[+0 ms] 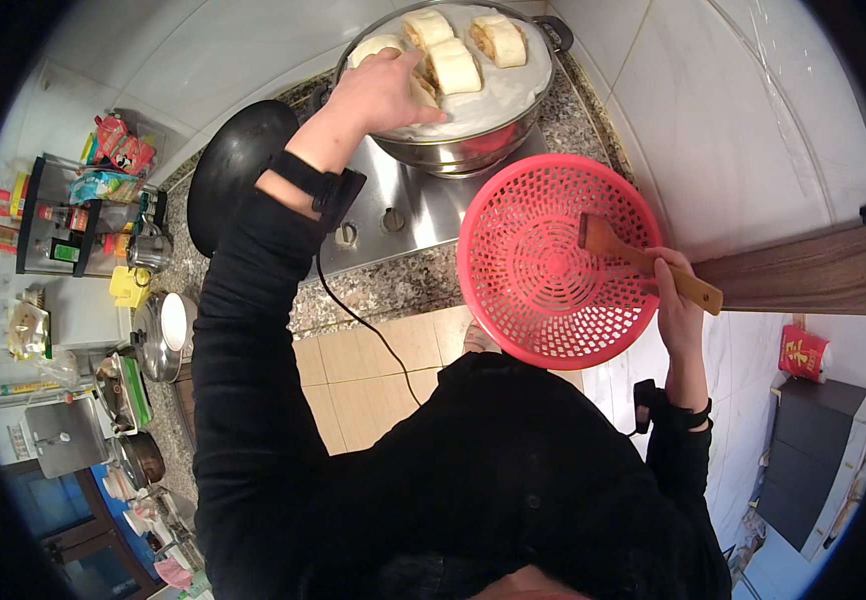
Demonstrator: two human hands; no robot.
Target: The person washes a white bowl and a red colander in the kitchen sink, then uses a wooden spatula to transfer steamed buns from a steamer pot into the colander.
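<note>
My left hand [384, 94] reaches over a steel steamer pot [433, 156] and grips a pale filled dough roll [424, 91], which it partly hides. Several similar rolls [455, 66] lie on the white liner [504, 97] in the pot, one [499, 41] apart at the right. My right hand [677, 292] holds the rim of a red plastic colander [559, 262], tilted towards me. Under the same hand's thumb is a flat-headed wooden utensil [617, 247], its head over the colander's inside. No food shows in the colander.
A black wok [242, 176] stands left of the pot on the steel gas hob [373, 202]. A cable [362, 322] hangs from my left wrist strap. Spice racks [65, 217] and a lidded pan [155, 345] line the left counter. A tiled wall [703, 112] rises at the right.
</note>
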